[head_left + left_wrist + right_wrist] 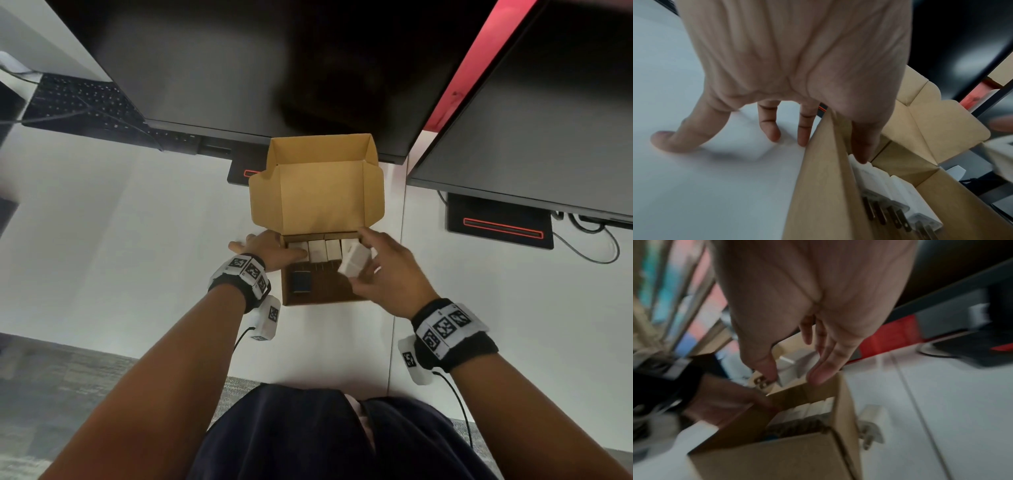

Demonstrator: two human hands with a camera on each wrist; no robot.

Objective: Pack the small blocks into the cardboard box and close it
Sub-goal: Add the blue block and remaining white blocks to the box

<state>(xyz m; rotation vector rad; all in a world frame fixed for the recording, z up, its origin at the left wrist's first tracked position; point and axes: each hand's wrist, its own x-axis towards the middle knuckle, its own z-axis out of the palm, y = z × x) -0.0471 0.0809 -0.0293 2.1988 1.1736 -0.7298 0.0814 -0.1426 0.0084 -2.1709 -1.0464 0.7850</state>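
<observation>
- Blocks (317, 250), small and white, stand in a row inside the cardboard box (322, 291) on the white desk (137, 222).
- Its lid (317, 195) stands open, just in front of a black monitor (257, 68).
- The right hand (387, 270) pinches one more white block (354, 260) over the box.
- The left hand (270, 248) rests on the box's left wall, fingers spread, thumb on a block inside.
- A dark blue thing (301, 281) lies inside too.
- A keyboard (85, 102) sits far left.
</observation>
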